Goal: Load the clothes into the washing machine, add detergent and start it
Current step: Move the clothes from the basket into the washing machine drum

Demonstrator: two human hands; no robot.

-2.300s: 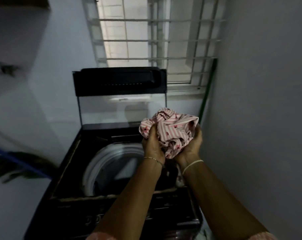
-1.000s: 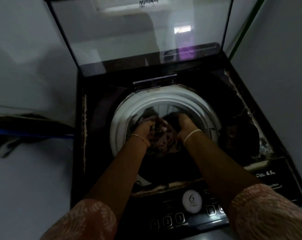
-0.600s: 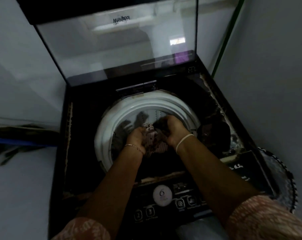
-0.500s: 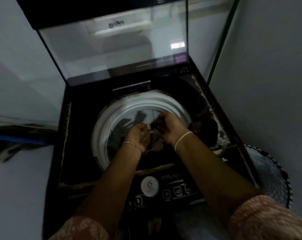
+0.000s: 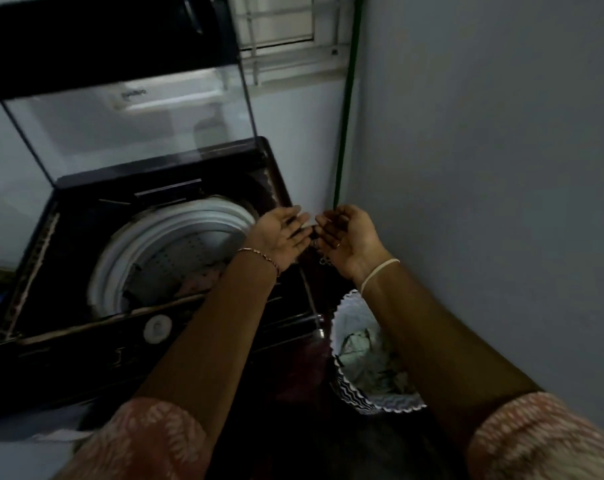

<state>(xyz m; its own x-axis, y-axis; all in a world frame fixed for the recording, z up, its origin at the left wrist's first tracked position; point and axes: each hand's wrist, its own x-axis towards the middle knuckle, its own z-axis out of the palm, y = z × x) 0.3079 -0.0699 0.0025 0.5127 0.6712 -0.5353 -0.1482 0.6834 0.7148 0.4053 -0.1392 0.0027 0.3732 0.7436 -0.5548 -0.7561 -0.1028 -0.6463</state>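
Head view, looking down at a top-loading washing machine (image 5: 68, 348) set in a corner beside a grey wall (image 5: 484, 168). The machine's glass lid (image 5: 131, 109) stands raised and upright at the back, exposing the white ring of the drum (image 5: 176, 230) and its perforated inner wall. A pale pink garment (image 5: 200, 282) lies low in the drum, partly hidden behind the left forearm. A round white dial (image 5: 157, 328) sits on the dark control panel along the front edge.

The left hand (image 5: 281, 233) is held palm up above the right rim of the machine, fingers straight and relaxed, holding nothing. The right hand (image 5: 345, 237) is just beside it, also palm up, fingers loosely curved and empty; the fingertips of the two hands are close but apart. A thin bracelet (image 5: 259, 254) circles the left wrist and a pale band (image 5: 378, 271) the right. Both arms wear patterned pink sleeves (image 5: 148, 441).

On the floor to the right of the machine, below the right forearm, stands a laundry basket (image 5: 370, 403) with a wavy patterned rim; crumpled light clothes (image 5: 366, 355) lie inside it. A green pole (image 5: 345, 109) runs up the corner of the walls, and a barred window (image 5: 276, 26) shows above, behind the lid.
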